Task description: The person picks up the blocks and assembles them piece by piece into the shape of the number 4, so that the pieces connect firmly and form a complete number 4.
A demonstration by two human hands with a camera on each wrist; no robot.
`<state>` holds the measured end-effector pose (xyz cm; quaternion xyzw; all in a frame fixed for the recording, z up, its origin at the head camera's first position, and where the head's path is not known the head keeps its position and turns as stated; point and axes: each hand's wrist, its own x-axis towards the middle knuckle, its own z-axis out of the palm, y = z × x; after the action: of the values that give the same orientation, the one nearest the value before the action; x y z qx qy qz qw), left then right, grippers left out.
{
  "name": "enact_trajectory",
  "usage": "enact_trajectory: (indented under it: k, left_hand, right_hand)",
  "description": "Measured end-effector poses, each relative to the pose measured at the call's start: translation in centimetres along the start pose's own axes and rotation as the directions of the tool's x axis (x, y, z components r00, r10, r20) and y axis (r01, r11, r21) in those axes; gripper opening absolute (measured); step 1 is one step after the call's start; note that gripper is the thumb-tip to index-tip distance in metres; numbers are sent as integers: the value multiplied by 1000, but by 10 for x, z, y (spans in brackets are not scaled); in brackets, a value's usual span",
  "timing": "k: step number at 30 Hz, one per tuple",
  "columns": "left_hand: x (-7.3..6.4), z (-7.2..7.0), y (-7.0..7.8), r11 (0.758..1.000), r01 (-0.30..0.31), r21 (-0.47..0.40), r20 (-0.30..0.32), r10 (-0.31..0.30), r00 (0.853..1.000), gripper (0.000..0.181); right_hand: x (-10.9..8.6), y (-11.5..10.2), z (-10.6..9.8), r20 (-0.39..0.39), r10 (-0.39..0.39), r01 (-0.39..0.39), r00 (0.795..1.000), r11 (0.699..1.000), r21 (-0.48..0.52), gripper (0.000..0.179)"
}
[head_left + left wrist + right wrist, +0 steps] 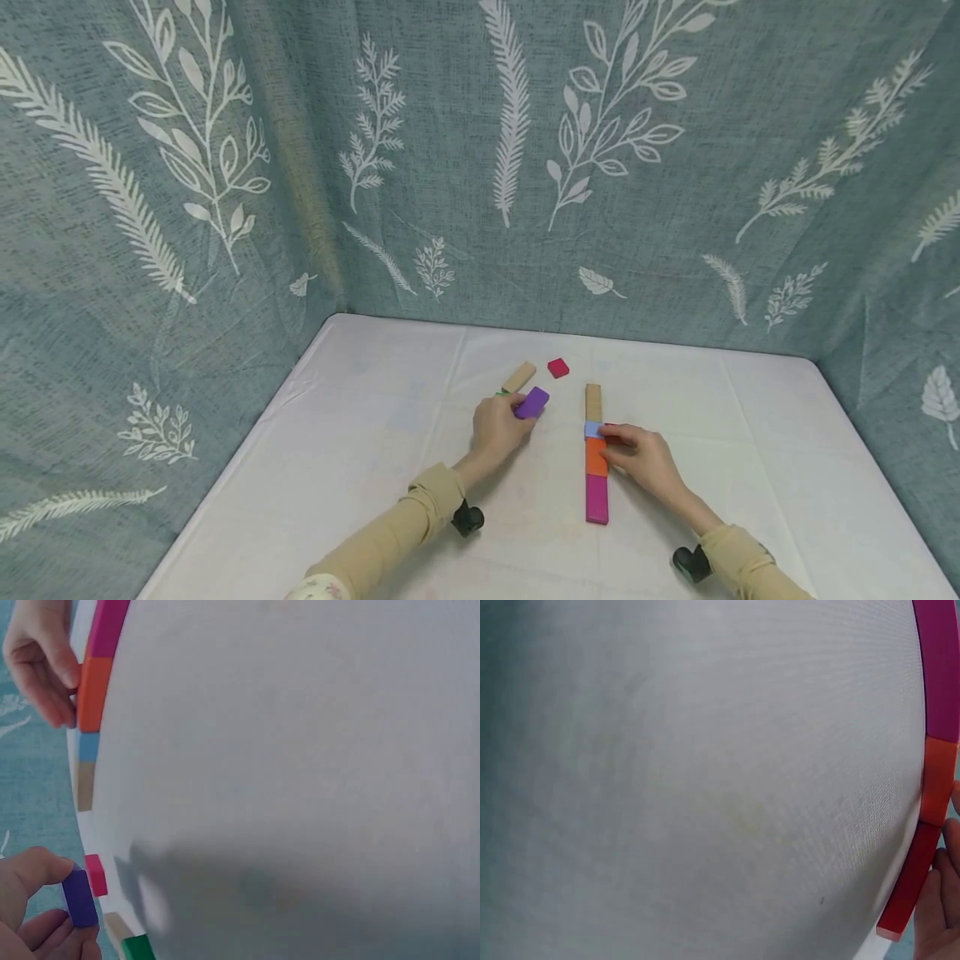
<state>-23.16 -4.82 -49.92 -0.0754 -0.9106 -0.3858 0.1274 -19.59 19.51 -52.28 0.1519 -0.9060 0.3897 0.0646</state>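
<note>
My left hand pinches a purple block between thumb and fingers, raised over the table. My right hand is at the right side of a straight row of blocks, fingers and thumb around a red block. In the head view most of this block is hidden beneath the fingers. From far to near, the row has a natural wood block, a light blue block, an orange block and a magenta block. Right fingertips overlap the blue and orange blocks' edges.
Beyond the left hand lie another plain wood block, a green block and a small crimson block. White cloth covers the table. A teal leaf-patterned curtain hangs behind and at the sides.
</note>
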Motion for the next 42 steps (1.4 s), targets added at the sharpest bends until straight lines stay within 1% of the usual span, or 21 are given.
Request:
enact_trajectory:
  k: [4, 7, 9, 12, 17, 20, 23, 27, 29, 31, 36, 42]
  left_hand:
    - [6, -8, 0, 999, -17, -27, 5, 17, 1000, 32]
    - [12, -15, -1, 999, -33, -31, 32, 34, 999, 33]
    - [16, -20, -1, 998, -46, -35, 60, 48, 997, 34]
    - [20, -26, -1, 998, -46, -43, 114, 50, 992, 35]
    - [25, -31, 1, 996, -34, -78, 205, 49, 978, 36]
    - [25, -31, 1, 994, -51, -96, 257, 74, 964, 37]
    - [26, -30, 1, 990, -91, -111, 300, 121, 946, 36]
    - [26, -29, 2, 981, -139, -137, 331, 178, 927, 35]
    - [27, -27, 3, 978, -149, -146, 345, 192, 919, 35]
    - [28, -26, 5, 976, -166, -138, 366, 206, 907, 35]
    - [32, -22, 8, 972, -215, -98, 429, 236, 872, 37]
    - [36, -16, 9, 949, -303, -85, 454, 307, 836, 35]
  right_hand:
    - [0, 0, 0, 3, -4, 4, 1000, 1000, 0, 34]
    - [0, 1, 0, 3, -8, 8, 1000, 1000, 2, 34]
    - [1, 1, 0, 1, -10, 10, 1000, 1000, 4, 34]
    - [1, 1, 0, -1, -15, 15, 1000, 1000, 2, 34]
    - [2, 1, 0, 2, -6, 6, 1000, 1000, 9, 34]
    - [2, 1, 0, 5, 0, 0, 1000, 1000, 14, 34]
    - [2, 1, 0, 11, 7, -7, 1000, 1000, 11, 34]
    - [2, 0, 0, 15, 15, -15, 1000, 1000, 6, 34]
    - [2, -1, 0, 15, 13, -13, 1000, 1000, 5, 34]
    - [2, -1, -1, 14, 11, -11, 1000, 1000, 5, 34]
    - [2, 0, -1, 13, 14, -14, 1000, 1000, 5, 34]
    - [2, 1, -1, 17, 23, -23, 1000, 1000, 5, 34]
